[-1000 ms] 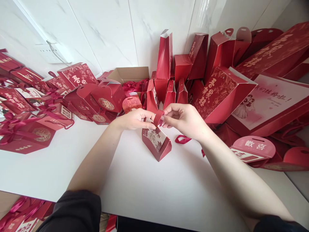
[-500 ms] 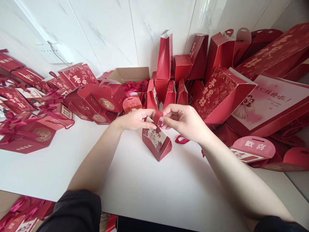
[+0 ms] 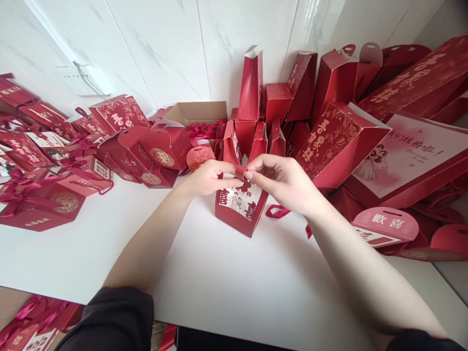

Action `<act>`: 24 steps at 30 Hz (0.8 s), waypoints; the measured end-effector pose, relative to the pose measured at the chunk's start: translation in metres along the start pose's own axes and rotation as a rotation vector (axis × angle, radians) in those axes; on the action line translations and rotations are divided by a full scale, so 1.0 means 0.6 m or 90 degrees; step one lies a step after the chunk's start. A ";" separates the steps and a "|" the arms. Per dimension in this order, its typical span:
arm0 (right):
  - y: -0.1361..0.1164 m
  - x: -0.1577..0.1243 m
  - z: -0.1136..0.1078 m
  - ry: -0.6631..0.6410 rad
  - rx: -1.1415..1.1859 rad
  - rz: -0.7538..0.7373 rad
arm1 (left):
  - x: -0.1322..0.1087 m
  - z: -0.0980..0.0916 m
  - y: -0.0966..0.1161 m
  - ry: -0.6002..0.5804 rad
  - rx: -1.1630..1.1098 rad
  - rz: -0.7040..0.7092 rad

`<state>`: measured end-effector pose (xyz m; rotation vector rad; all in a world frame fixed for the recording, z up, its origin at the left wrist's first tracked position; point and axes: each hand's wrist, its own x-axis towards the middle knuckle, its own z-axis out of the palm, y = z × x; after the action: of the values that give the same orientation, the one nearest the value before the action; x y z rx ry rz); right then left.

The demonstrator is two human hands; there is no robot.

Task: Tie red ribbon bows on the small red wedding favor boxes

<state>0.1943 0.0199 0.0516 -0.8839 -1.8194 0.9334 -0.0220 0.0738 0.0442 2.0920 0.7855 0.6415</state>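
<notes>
A small red gift box with a printed couple and large characters on its front stands on the white table, in the middle of the view. At its top, a short red ribbon is bent over between my two hands. My left hand pinches the ribbon and box top from the left, thumb across the printed face. From the right, my right hand pinches the ribbon's other side between thumb and index finger. The ribbon's ends are hidden by my fingers. A loose ribbon piece lies just right of the box.
Red boxes are piled on the left, and taller red boxes stand crowded on the right. A cardboard carton with ribbons sits against the tiled wall. The white table ends at a near edge.
The small box has turned so that its printed front faces me more fully. Both hands have stayed at its top, with the ribbon now folded lower between them.
</notes>
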 end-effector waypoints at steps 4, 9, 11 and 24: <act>0.022 0.009 -0.007 0.028 -0.093 0.004 | 0.007 0.008 -0.005 0.128 0.090 0.009; 0.045 0.016 -0.002 0.033 -0.134 0.016 | 0.009 0.014 -0.006 0.166 0.103 0.002; 0.049 0.017 0.001 0.039 -0.116 0.006 | 0.009 0.013 -0.006 0.151 0.096 -0.002; 0.054 0.013 0.028 0.186 -0.234 -0.057 | 0.008 0.019 0.011 0.218 0.223 0.067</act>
<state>0.1824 0.0374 0.0210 -1.0893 -1.7823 0.3915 -0.0092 0.0681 0.0438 2.3848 1.0441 0.9983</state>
